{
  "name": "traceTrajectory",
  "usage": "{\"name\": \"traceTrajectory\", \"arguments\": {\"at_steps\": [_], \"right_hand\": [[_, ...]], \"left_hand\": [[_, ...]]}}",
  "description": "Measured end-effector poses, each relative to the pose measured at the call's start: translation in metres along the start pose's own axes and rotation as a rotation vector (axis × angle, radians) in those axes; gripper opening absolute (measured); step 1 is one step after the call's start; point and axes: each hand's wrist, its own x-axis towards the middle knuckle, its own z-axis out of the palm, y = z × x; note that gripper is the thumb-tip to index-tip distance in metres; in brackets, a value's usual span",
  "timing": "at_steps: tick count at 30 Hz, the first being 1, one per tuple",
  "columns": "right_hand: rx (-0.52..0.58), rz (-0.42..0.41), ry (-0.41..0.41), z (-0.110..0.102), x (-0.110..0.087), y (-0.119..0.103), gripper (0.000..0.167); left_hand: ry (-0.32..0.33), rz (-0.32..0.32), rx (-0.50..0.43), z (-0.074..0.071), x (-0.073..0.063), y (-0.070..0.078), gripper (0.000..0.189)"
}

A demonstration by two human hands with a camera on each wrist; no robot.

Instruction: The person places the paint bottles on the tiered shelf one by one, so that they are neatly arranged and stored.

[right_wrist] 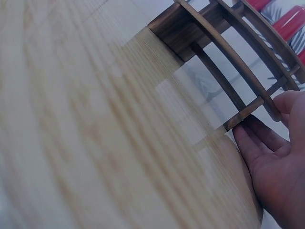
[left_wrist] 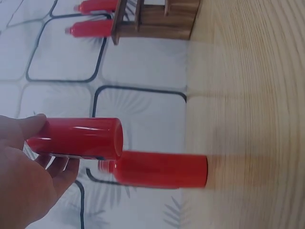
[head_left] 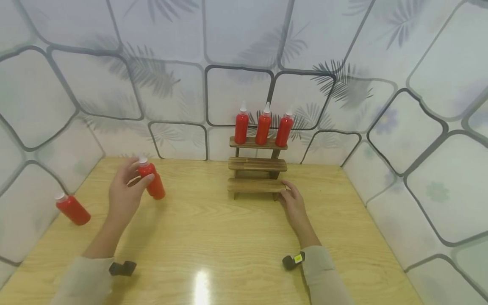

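Observation:
My left hand (head_left: 123,190) grips a red squeeze bottle (left_wrist: 81,137) with a white top near its upper end, holding it raised above the table. Right behind it stands a second red bottle (left_wrist: 162,169), partly covered by the held one in the head view. My right hand (head_left: 294,205) holds the right end of the lowest step of a three-step wooden rack (head_left: 257,164). In the right wrist view its fingers (right_wrist: 252,143) lie against the rack's leg. Three red bottles (head_left: 263,127) with pointed white nozzles stand side by side on the top step.
Another red bottle (head_left: 74,210) with a white top stands at the left of the wooden table (head_left: 213,237). Patterned walls (head_left: 175,93) close off the back and both sides. The rack stands close to the back wall.

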Motion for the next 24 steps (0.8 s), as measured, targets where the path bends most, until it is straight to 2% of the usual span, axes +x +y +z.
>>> {"name": "traceTrajectory", "arguments": {"at_steps": [3, 10, 17, 21, 24], "right_hand": [[0.011, 0.001, -0.01, 0.001, 0.0, 0.0, 0.047], [-0.003, -0.006, -0.029, 0.003, 0.0, -0.001, 0.049], [0.001, 0.002, -0.014, 0.001, 0.001, 0.0, 0.047], [0.018, 0.007, -0.013, 0.0, 0.001, 0.0, 0.047], [-0.018, 0.01, -0.016, -0.002, 0.0, 0.0, 0.048]], "left_hand": [[-0.019, -0.009, -0.01, 0.011, 0.0, 0.003, 0.059], [-0.111, -0.036, 0.043, 0.032, 0.0, 0.007, 0.059], [-0.167, 0.04, -0.043, 0.061, 0.01, 0.006, 0.057], [-0.19, 0.056, -0.087, 0.077, 0.013, 0.006, 0.057], [-0.209, 0.063, -0.104, 0.09, 0.013, 0.006, 0.057]]}}
